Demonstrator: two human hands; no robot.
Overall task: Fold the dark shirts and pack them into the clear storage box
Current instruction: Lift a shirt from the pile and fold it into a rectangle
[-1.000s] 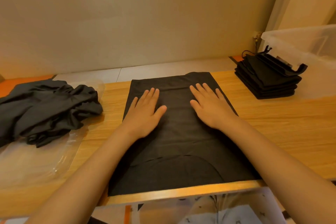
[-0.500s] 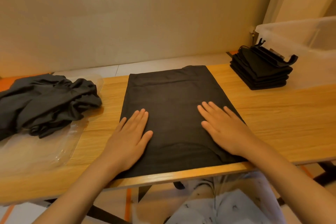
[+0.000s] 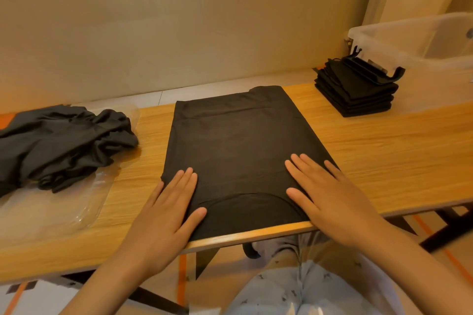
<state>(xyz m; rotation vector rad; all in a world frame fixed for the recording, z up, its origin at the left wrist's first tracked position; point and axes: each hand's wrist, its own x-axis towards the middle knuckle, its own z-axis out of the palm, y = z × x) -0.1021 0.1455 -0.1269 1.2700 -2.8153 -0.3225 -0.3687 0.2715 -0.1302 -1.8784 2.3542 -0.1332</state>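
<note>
Dark cotton shirt (image 3: 235,151), partly folded into a long rectangle, lies flat on the light wooden table (image 3: 384,151). Left hand (image 3: 163,217) and right hand (image 3: 330,199) press its near end with straight, flat fingers, gripping nothing. The smoothing step looks underway; next likely calls for lifting this end and folding it away. Folded dark shirts (image 3: 355,94) wait beside the clear plastic storage box (image 3: 409,41); crumpled ones (image 3: 58,140) lie left.

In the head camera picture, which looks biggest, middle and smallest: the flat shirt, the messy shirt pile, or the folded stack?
1. Flat shirt.
2. Messy shirt pile, though the picture's edge cuts it off.
3. Folded stack, which sits farther away, so its true size is unsure.
</note>
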